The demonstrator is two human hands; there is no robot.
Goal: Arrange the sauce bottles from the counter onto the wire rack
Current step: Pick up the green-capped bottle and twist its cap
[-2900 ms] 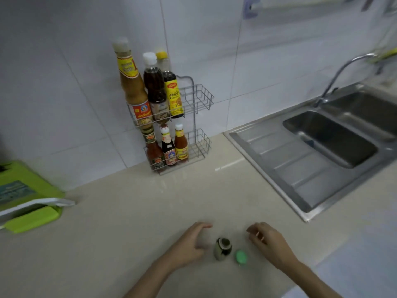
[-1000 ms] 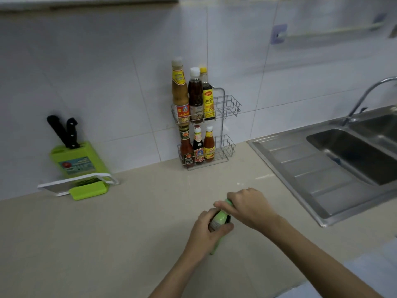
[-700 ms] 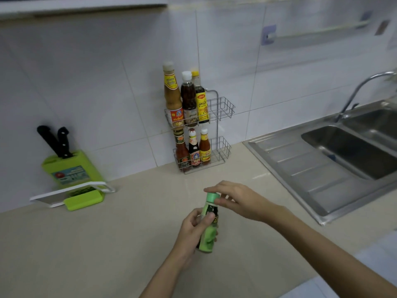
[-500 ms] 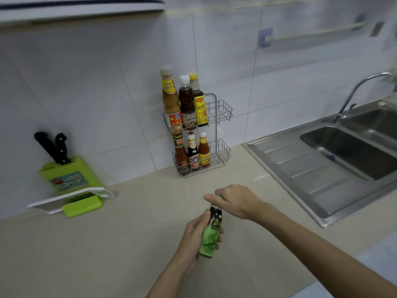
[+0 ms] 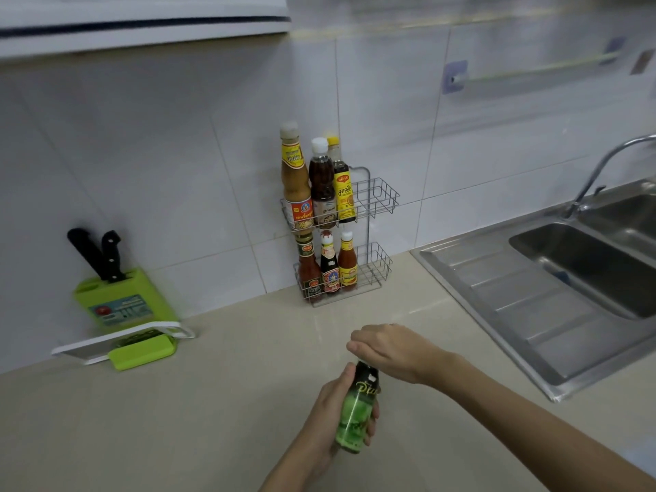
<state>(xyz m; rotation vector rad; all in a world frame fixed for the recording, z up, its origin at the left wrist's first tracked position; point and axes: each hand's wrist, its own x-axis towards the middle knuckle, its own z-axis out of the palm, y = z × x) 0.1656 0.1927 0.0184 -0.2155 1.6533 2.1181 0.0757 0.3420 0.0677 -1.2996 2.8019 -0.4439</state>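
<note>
Upright green bottle (image 5: pixel 356 413) in left hand (image 5: pixel 332 417), right hand (image 5: pixel 388 351) atop

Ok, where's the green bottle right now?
In the head view it is low and centre: the green bottle is held upright in the left hand above the counter, with the right hand over its top.

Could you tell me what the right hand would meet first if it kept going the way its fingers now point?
The right hand points left over the green bottle; beyond it, probably only bare counter, though depth is unclear.
</note>
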